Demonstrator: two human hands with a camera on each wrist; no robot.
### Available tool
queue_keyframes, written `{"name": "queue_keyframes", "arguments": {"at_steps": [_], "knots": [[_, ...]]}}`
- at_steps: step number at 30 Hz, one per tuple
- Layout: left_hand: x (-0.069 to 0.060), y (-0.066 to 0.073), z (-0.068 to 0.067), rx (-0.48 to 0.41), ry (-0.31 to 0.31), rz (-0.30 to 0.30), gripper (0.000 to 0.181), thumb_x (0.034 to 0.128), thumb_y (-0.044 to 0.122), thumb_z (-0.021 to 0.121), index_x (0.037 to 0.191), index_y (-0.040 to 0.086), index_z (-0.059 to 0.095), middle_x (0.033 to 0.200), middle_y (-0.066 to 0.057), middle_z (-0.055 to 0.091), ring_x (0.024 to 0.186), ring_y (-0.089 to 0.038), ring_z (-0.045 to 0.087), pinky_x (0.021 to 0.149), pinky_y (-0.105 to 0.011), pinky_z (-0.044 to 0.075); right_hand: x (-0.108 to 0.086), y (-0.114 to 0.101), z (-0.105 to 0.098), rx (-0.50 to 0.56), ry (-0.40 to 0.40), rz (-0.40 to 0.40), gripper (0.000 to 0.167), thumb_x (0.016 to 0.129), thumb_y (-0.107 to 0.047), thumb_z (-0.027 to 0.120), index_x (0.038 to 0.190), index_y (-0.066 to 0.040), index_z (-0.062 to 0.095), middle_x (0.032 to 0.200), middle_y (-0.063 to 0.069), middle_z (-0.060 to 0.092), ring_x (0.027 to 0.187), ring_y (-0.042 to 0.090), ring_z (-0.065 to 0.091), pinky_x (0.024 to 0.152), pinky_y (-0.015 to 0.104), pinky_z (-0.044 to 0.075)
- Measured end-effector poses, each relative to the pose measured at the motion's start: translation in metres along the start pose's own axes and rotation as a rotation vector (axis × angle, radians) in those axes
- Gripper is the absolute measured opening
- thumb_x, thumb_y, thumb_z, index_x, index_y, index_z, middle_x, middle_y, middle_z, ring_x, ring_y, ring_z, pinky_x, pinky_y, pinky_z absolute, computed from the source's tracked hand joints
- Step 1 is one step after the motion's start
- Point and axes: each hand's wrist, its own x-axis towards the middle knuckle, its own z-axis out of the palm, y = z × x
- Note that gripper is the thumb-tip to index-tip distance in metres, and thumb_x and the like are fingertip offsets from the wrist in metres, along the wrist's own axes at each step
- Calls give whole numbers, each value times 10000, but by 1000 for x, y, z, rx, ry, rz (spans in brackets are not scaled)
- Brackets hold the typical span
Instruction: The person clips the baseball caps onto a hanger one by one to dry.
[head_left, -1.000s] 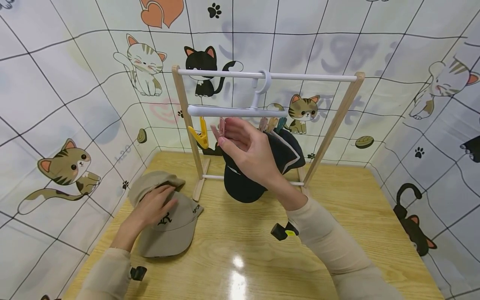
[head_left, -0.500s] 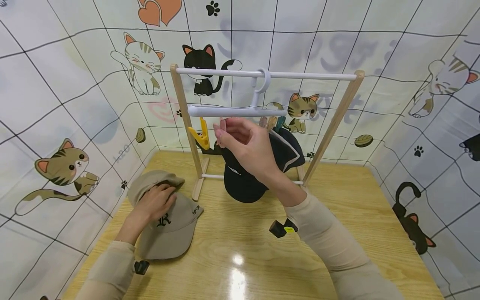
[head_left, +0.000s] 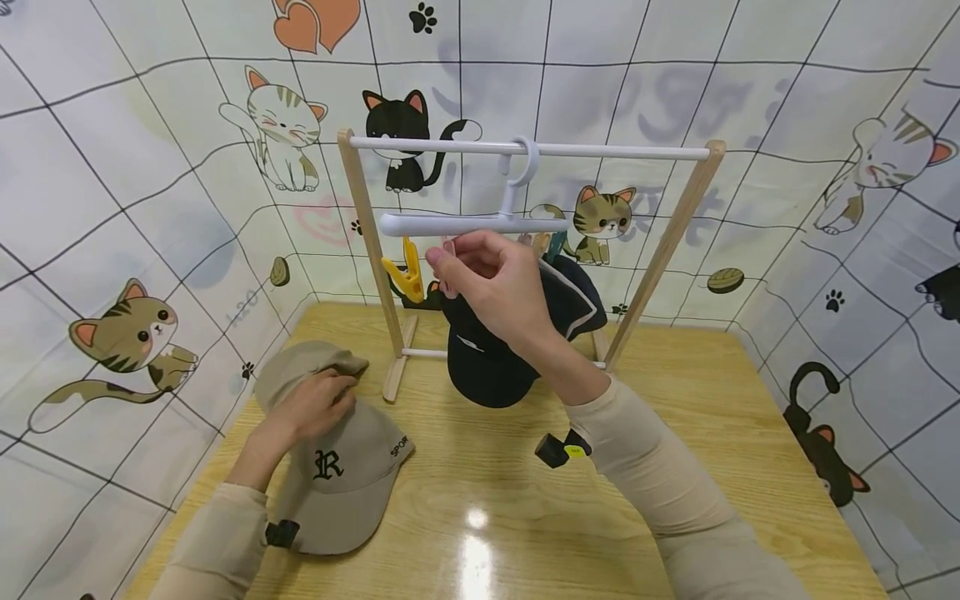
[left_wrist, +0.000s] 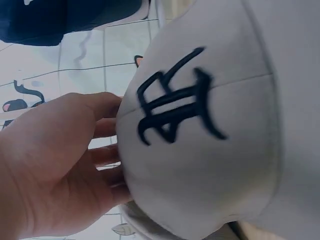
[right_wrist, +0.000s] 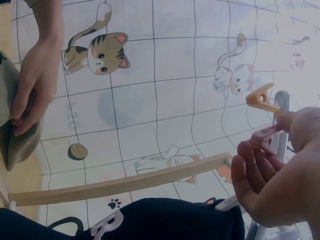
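A beige baseball cap [head_left: 352,475] with a black letter on its front lies on the left of the table. My left hand [head_left: 318,404] grips the back of its crown; in the left wrist view the fingers [left_wrist: 111,155] run behind the cap's edge. A second beige cap [head_left: 292,367] lies just behind. My right hand [head_left: 510,292] pinches a pink clothespin [right_wrist: 266,136] under the white hanger [head_left: 442,224]. Beside it a yellow clothespin [head_left: 410,279] hangs from the hanger's left end. A black cap [head_left: 487,371] hangs behind my right hand, partly hidden.
The hanger hooks over the white rail [head_left: 622,151] of a wooden-legged rack [head_left: 667,250]. A green clothespin [head_left: 556,247] and others hold dark caps on the hanger's right part. Cat-patterned cloth [head_left: 150,167] encloses the wooden table [head_left: 675,417] at the back and sides.
The lettered beige cap has slid toward the front, apart from the cap behind it, with my left hand on it. My right thumb and fingers have closed together on the pink clothespin.
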Motion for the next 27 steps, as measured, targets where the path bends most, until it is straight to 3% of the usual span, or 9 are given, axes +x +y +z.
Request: {"name": "queue_keyframes", "arguments": {"at_steps": [1, 3, 6, 8, 10, 14, 17, 23, 27], "knots": [[1, 1, -3, -10, -6, 12, 356, 1160, 222, 602, 1324, -44, 773, 1231, -250, 792, 910, -273, 741, 844, -544, 624, 0, 0, 0, 1, -2, -2, 189, 1054, -177, 795, 1138, -12, 754, 854, 34, 745, 790, 192, 733, 802, 312, 637], [3, -10, 3, -45, -13, 29, 348, 1147, 247, 653, 1327, -20, 783, 1222, -208, 818, 945, -266, 782, 841, -513, 647, 0, 1, -1, 3, -6, -10, 182, 1062, -172, 786, 1136, -8, 753, 853, 37, 738, 791, 203, 725, 809, 344, 638], [5, 8, -17, -159, -98, -1, 358, 1108, 194, 726, 1365, -53, 763, 1288, -263, 806, 1064, -374, 821, 918, -565, 670, 0, 2, -2, 20, -16, -32, 167, 1073, -148, 770, 1133, 6, 752, 854, 38, 729, 780, 219, 699, 792, 342, 626], [6, 10, -21, -232, -118, -11, 385, 1104, 213, 745, 1382, -53, 757, 1335, -276, 791, 1104, -389, 823, 926, -558, 677, 0, 2, -2, 31, -22, -46, 159, 1077, -133, 761, 1131, 16, 753, 846, 33, 722, 769, 223, 686, 774, 327, 615], [5, 28, -36, -272, -140, -17, 373, 1111, 209, 739, 1356, -70, 767, 1396, -316, 753, 1208, -460, 784, 984, -605, 655, 1, 3, -2, 43, -29, -55, 156, 1078, -123, 756, 1133, 24, 759, 839, 29, 719, 761, 230, 680, 755, 305, 601], [7, 38, -43, -278, -147, 1, 277, 1105, 193, 749, 1256, -27, 827, 1532, -323, 664, 1445, -572, 605, 1104, -678, 578, 1, 2, -3, 42, -38, -56, 161, 1079, -119, 751, 1134, 30, 771, 836, 21, 722, 762, 235, 690, 762, 356, 607], [10, 42, -47, -282, -156, 37, 193, 1098, 176, 754, 1162, 30, 863, 1569, -338, 621, 1514, -621, 511, 1169, -727, 513, 1, 3, -4, 33, -40, -59, 162, 1078, -114, 752, 1134, 37, 776, 839, 16, 727, 761, 233, 692, 765, 373, 611], [16, 48, -53, -250, -205, 86, 126, 1100, 198, 759, 1094, 141, 871, 1484, -265, 690, 1382, -491, 655, 1042, -599, 617, 2, 4, -6, 39, -55, -59, 157, 1078, -100, 747, 1125, 46, 779, 835, -8, 733, 748, 214, 687, 739, 352, 610], [20, 55, -57, -233, -220, 131, 125, 1104, 198, 752, 1127, 138, 859, 1419, -195, 740, 1344, -413, 694, 1046, -564, 616, 2, 5, -8, 46, -69, -64, 149, 1077, -95, 744, 1107, 47, 780, 831, -8, 732, 745, 220, 686, 737, 355, 605]]}}
